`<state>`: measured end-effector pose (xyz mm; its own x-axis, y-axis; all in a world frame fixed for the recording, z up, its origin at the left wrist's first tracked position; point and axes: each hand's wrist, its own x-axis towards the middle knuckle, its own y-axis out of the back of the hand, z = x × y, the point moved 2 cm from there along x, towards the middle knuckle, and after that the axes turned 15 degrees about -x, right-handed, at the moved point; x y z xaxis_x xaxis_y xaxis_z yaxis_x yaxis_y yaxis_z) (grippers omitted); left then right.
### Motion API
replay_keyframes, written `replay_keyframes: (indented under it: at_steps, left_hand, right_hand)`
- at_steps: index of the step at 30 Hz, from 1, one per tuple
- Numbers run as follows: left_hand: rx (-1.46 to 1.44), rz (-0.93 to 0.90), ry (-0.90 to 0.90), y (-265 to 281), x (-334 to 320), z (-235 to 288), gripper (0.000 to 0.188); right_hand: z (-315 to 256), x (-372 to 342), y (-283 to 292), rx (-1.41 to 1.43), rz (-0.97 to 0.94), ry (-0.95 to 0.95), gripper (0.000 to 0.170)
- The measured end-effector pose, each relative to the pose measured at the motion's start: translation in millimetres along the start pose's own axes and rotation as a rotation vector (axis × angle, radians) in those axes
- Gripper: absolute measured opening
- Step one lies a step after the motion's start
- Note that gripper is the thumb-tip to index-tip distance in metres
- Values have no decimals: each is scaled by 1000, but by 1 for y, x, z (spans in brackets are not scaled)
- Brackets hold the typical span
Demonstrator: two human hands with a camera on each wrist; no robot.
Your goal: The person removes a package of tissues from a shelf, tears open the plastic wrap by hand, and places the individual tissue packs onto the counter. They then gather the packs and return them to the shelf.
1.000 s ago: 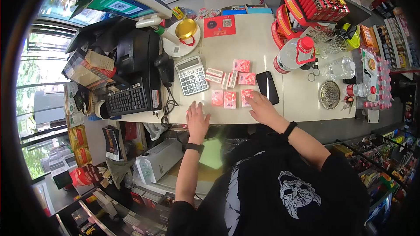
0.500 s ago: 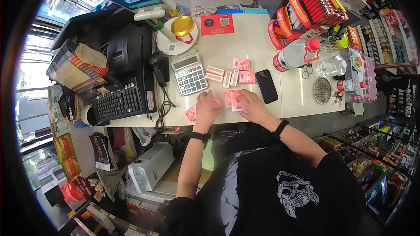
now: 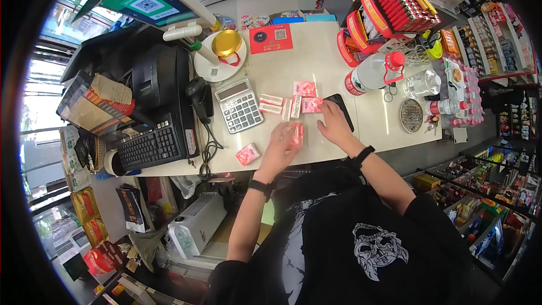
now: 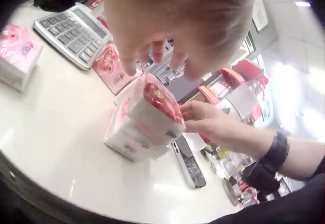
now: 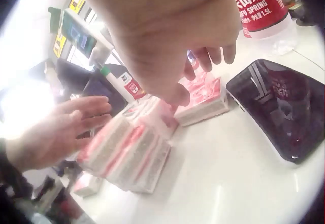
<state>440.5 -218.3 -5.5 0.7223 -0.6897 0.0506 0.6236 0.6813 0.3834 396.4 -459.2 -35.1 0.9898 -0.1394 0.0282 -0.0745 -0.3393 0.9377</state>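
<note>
Several pink-and-white tissue packs lie on the counter (image 3: 316,147). My left hand (image 3: 277,152) is at the near packs (image 5: 122,153), which stand on edge pressed together; its fingers extend beside them in the right wrist view. My right hand (image 3: 337,128) reaches over a flat tissue pack (image 3: 311,105) near the phone (image 5: 279,102), fingertips right at its edge and thumb close to the neighbouring packs. One single pack (image 3: 247,155) lies apart at the left front. Farther back are another flat pack (image 3: 305,88) and a pack (image 3: 271,103) beside the calculator (image 3: 240,107).
A keyboard (image 3: 148,146) and a scanner (image 3: 199,100) with its cable stand at the left. To the right are a large water bottle (image 3: 375,72), a clear jug (image 3: 422,83) and a round metal dish (image 3: 411,116). Behind sits a lighter display (image 3: 395,8).
The three near packs have been shifted left; one now lies apart at the left front, the others are at my left hand. My right hand has left them for the pack near the phone.
</note>
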Motion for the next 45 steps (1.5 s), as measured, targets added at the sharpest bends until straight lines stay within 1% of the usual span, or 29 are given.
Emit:
replay_keyframes:
  at_steps: [2, 4, 5, 7, 8, 10, 12, 13, 15, 16, 17, 18, 19, 21, 23, 25, 28, 29, 32, 34, 35, 36, 37, 38, 39, 42, 43, 44, 45]
  left_hand:
    - [-21, 95, -2, -4, -3, -19, 72]
    - [-226, 277, 245, -11, -8, -35, 78]
    - [-328, 372, 367, -13, -9, -43, 82]
    - [-424, 319, 520, -22, -13, -63, 87]
    - [-474, 294, 599, -26, -18, -70, 90]
    - [-504, 284, 633, -29, -16, -69, 84]
    - [-568, 304, 669, -36, -12, -69, 76]
    - [-601, 278, 684, -35, -6, -54, 72]
    - [-670, 229, 714, -34, 5, -28, 64]
    - [-753, 256, 748, -38, 6, -30, 59]
    - [-833, 283, 786, -42, 4, -34, 55]
    - [-912, 311, 828, -45, 1, -36, 50]
    - [-899, 334, 842, -48, 1, -34, 45]
    - [-966, 386, 809, -59, 3, -31, 47]
    - [-1007, 422, 800, -63, 4, -29, 48]
    - [-1022, 434, 828, -63, 1, -16, 51]
    - [-1144, 560, 676, -66, -17, -16, 54]
    - [-1208, 574, 642, -64, -28, -13, 58]
    - [-1436, 699, 554, -55, -63, -6, 54]
    - [-1582, 679, 410, -45, -89, 12, 63]
    - [-1685, 694, 332, -40, -103, 23, 67]
    - [-1784, 710, 244, -36, -117, 30, 71]
    - [-1831, 722, 197, -33, -134, 35, 86]
    - [-1861, 758, 140, -33, -151, 40, 88]
    - [-1888, 791, 79, -33, -165, 48, 90]
    - [-1876, 897, -64, -29, -204, 69, 97]
    - [-1845, 924, -114, -28, -220, 71, 98]
    - [-1812, 948, -165, -28, -235, 72, 99]
    - [-1779, 1036, -173, -28, -250, 75, 100]
  right_hand:
    - [3, 17, -7, -100, 29, 55, 48]
    - [8, 27, -21, -244, 63, 117, 49]
    - [11, 30, -27, -245, 54, 123, 50]
    - [12, 35, -31, -245, 29, 140, 52]
    - [11, 34, -28, -209, -18, 103, 51]
    - [-2, 29, 7, -142, -112, 26, 49]
    - [0, 15, 13, -48, -158, -60, 45]
    - [3, 11, 14, -1, -183, -103, 44]
    - [17, 7, -1, 428, -498, -262, 45]
    - [21, 3, -9, 645, -658, -342, 47]
    - [22, -2, -17, 948, -721, -433, 53]
    - [21, -5, -25, 950, -703, -382, 53]
    - [23, -7, -39, 951, -683, -332, 53]
    - [22, -8, -61, 1041, -674, -275, 53]
    - [23, -12, -72, 1053, -652, -216, 51]
    - [17, -18, -65, 1055, -681, -154, 49]
    - [7, -19, -43, 1065, -775, -39, 44]
    - [1, -23, -33, 1091, -803, 0, 43]
    - [-22, -27, 0, 1172, -925, 108, 42]
    - [-37, -30, 17, 1176, -1009, 167, 41]
    - [-43, -31, 17, 1196, -977, 155, 50]
    - [-52, -30, 21, 1134, -901, 191, 53]
    - [-62, -31, 25, 1073, -828, 229, 56]
    - [-73, -33, 26, 1015, -757, 267, 59]
    - [-85, -35, 24, 906, -692, 324, 70]
    - [-159, -47, 68, 764, -809, 265, 74]
    - [-178, -56, 58, 688, -605, 488, 75]
    - [-193, -68, 51, 634, -587, 575, 73]
    - [-215, -81, 50, 578, -566, 663, 72]
